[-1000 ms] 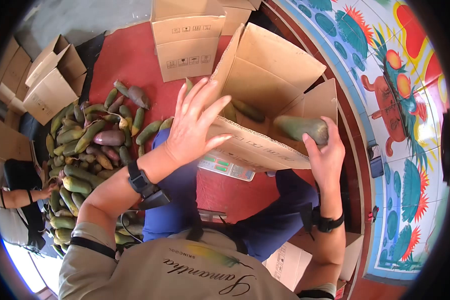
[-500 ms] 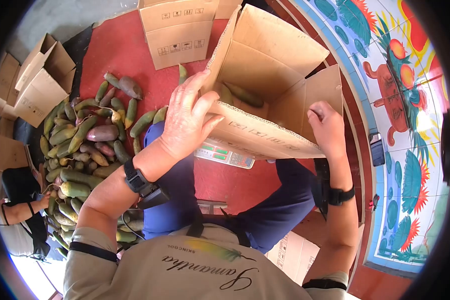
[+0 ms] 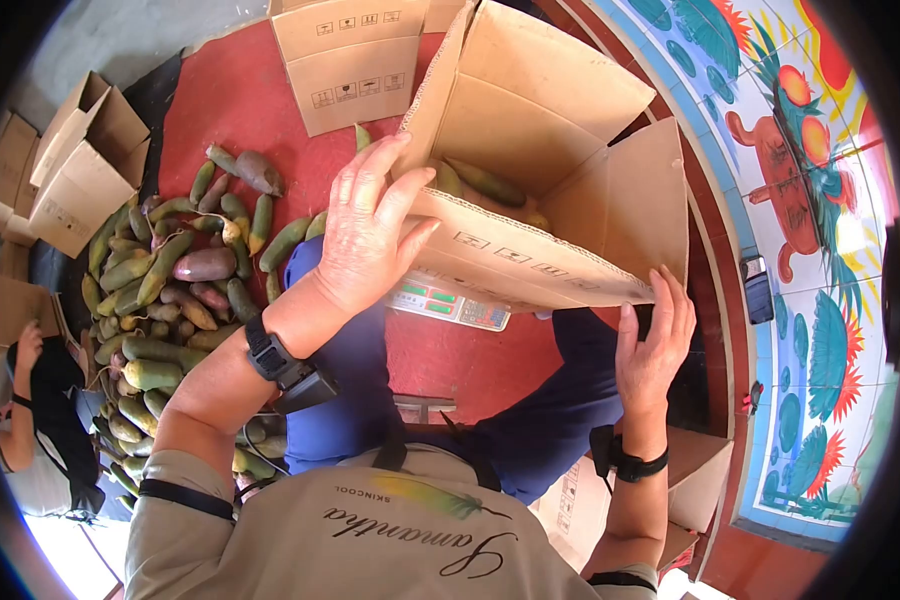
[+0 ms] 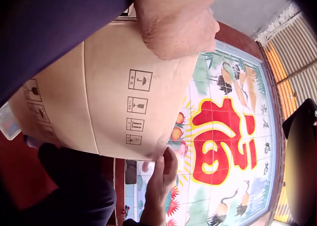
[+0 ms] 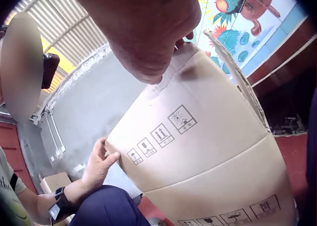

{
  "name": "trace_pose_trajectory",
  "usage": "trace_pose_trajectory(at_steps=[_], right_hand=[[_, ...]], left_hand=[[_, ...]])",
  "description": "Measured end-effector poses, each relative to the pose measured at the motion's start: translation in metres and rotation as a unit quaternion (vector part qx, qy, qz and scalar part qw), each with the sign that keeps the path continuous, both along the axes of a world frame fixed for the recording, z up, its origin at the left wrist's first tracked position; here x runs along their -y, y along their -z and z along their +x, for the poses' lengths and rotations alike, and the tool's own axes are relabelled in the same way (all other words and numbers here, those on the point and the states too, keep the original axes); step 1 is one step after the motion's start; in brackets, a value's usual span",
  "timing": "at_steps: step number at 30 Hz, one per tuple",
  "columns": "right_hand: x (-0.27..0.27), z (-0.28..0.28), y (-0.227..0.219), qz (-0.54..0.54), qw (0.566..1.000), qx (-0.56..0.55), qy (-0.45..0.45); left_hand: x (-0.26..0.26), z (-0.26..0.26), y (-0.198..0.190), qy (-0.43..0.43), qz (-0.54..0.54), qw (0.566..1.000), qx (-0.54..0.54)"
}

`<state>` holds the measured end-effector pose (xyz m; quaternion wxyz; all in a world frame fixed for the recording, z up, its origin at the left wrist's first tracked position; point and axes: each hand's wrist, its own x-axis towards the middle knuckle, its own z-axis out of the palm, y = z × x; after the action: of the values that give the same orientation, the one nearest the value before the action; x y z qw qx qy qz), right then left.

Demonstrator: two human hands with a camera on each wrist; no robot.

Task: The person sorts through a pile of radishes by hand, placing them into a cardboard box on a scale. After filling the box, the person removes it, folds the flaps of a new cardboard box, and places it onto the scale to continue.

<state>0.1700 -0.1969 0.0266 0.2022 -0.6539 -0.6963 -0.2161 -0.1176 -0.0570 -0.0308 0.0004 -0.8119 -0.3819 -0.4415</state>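
Observation:
A tall open cardboard box [image 3: 560, 270] stands tilted before me with its flaps up. Inside lie a few long green radishes [image 3: 485, 182], partly hidden by the near wall. My left hand [image 3: 362, 232] grips the box's left corner, fingers over the rim and thumb on the near face. At the right corner, my right hand [image 3: 655, 350] holds the box edge; the left wrist view shows its thumb on the printed face and its fingers behind. A digital scale [image 3: 450, 305] with green displays sits under the box.
To the left spreads a large pile of green and purplish radishes [image 3: 205, 265]. Another cardboard box [image 3: 355, 80] stands beyond, with more open boxes [image 3: 90, 185] at far left. Another person's arm [image 3: 22, 400] shows there. A painted tile wall [image 3: 785, 190] and a phone [image 3: 757, 290] are at right.
My right hand held a radish over the box, lowered it inside and let go. It has since moved out to the box's right corner. The left hand stays at the left corner.

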Motion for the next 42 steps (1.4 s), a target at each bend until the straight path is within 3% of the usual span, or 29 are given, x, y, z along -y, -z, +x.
trace_pose_trajectory(at_steps=[11,17,27,31,33,36,37,39,40,42], right_hand=[[0.043,0.044,0.043,0.093,0.993,-0.038,0.069],[0.053,0.062,0.079,0.031,0.989,-0.062,0.129],[0.048,0.056,0.088,0.014,0.993,-0.051,0.102],[0.051,0.056,0.091,0.017,0.989,-0.083,0.117],[0.053,0.059,0.096,0.013,0.987,-0.088,0.131],[0.056,0.068,0.101,0.014,0.989,-0.08,0.127],[0.057,0.068,0.1,0.014,0.99,-0.08,0.119],[0.056,0.064,0.096,0.001,0.992,-0.069,0.109],[0.055,0.067,0.098,-0.005,0.993,-0.059,0.106],[0.055,0.069,0.099,-0.015,0.994,-0.051,0.099]], left_hand=[[0.001,-0.007,-0.004,0.019,0.002,0.999,0.029],[0.001,-0.009,-0.002,0.03,-0.015,0.997,0.063],[0.001,-0.013,-0.001,-0.018,-0.004,0.995,0.097],[0.012,-0.054,0.002,-0.059,-0.038,0.991,0.118],[0.017,-0.098,0.025,-0.124,-0.077,0.987,0.061],[0.048,-0.175,0.093,-0.236,-0.135,0.962,0.026],[0.067,-0.203,0.121,-0.3,-0.252,0.919,0.049],[0.106,-0.257,0.17,-0.362,-0.32,0.875,-0.014],[0.13,-0.289,0.201,-0.365,-0.337,0.866,-0.057],[0.186,-0.355,0.282,-0.342,-0.464,0.798,-0.179]])
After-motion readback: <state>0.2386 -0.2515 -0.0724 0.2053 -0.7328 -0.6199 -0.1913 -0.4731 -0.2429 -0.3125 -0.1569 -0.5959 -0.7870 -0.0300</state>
